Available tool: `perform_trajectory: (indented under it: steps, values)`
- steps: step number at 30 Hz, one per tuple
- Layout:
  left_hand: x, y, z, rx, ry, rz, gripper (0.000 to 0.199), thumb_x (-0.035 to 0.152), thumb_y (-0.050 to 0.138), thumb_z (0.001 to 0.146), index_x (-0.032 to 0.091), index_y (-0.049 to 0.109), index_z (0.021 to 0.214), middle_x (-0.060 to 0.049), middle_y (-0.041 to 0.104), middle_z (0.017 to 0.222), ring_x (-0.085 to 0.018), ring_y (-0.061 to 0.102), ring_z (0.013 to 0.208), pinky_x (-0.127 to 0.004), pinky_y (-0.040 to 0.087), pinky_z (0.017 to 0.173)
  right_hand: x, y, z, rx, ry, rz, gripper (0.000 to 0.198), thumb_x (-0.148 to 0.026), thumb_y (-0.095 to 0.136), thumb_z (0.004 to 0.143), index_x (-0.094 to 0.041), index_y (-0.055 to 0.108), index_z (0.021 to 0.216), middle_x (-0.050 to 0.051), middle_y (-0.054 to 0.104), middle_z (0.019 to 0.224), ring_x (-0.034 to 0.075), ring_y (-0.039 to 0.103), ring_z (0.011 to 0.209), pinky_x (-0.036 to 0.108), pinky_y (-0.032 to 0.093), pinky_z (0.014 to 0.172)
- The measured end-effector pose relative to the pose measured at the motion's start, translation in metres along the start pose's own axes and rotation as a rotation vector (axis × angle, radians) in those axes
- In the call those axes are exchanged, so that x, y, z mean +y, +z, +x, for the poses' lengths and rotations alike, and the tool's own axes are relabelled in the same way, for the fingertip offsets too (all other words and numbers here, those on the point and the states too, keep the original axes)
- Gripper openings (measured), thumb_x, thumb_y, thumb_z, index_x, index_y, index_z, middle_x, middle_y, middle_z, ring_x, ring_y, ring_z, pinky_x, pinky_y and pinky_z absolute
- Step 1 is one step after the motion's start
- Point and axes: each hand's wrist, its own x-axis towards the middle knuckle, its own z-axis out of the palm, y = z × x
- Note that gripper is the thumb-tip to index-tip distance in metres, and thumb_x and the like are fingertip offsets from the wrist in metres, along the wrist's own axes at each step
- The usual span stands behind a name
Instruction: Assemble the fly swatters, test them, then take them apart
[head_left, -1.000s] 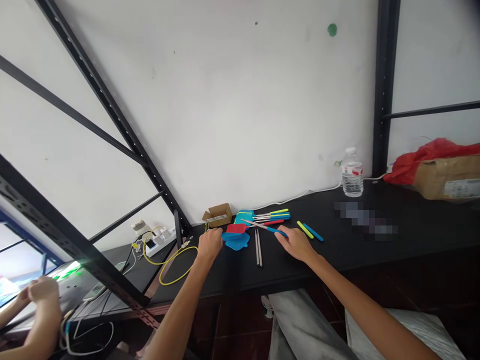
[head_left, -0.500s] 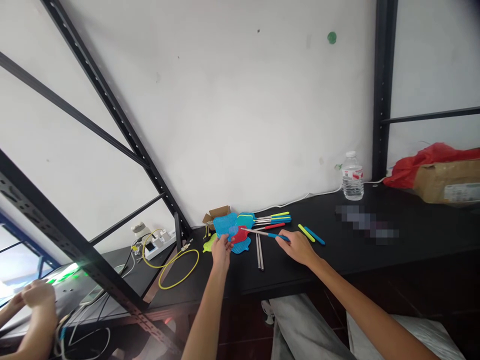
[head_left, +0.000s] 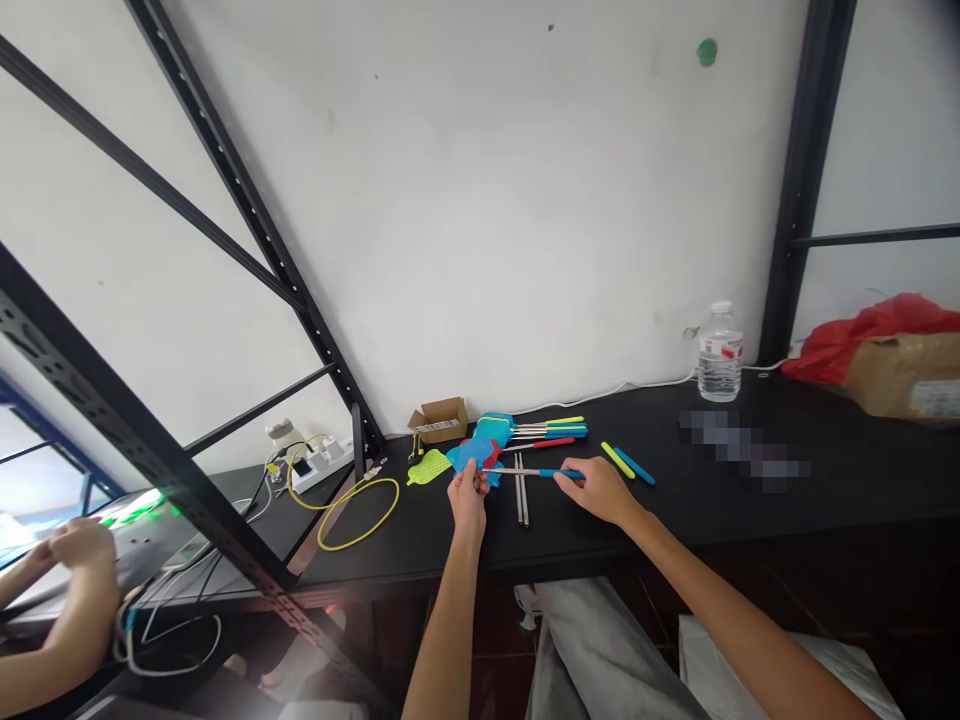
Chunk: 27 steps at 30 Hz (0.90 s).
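Mid-frame, the left hand (head_left: 468, 492) pinches a blue swatter head (head_left: 474, 453), the right hand (head_left: 594, 488) clasps a blue handle (head_left: 553, 473); at right, the bottle label (head_left: 721, 347) is illegible.

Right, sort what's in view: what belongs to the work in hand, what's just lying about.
Likely belongs:
blue mesh head
blue-handled rod
yellow-green mesh head
red-handled swatter
swatter bundle
two loose metal rods
loose yellow-green handle
loose blue handle

Probably just lying about:
water bottle
yellow cable
power strip
red plastic
large cardboard box

Black metal shelf frames (head_left: 806, 180) stand before a marked white wall (head_left: 510, 230), over dark reddish floor tiles (head_left: 499, 672).
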Motion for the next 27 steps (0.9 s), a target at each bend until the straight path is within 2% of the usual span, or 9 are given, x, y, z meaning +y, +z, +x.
perform_trajectory:
  steps: [7, 27]
  values:
    - [-0.0017, -0.0016, -0.0013, -0.054, -0.002, 0.036, 0.044, 0.047, 0.081, 0.064, 0.014, 0.053, 0.063, 0.003, 0.054, 0.058, -0.004, 0.042, 0.048, -0.019, 0.033, 0.047, 0.0010, 0.0016, 0.0004, 0.017, -0.003, -0.011, 0.037, -0.047, 0.046, 0.091, -0.022, 0.060, 0.067, -0.001, 0.050, 0.050, 0.015, 0.047, 0.048, 0.026, 0.029, 0.053]
    - [0.0001, 0.0003, -0.0065, -0.127, 0.072, 0.104, 0.036, 0.043, 0.076, 0.071, 0.014, 0.058, 0.059, 0.000, 0.055, 0.057, -0.006, 0.043, 0.048, -0.021, 0.032, 0.046, 0.0045, 0.0034, 0.0007, 0.054, 0.005, -0.024, 0.038, -0.048, 0.045, 0.092, -0.022, 0.059, 0.068, -0.001, 0.049, 0.051, 0.015, 0.049, 0.050, 0.026, 0.028, 0.053]
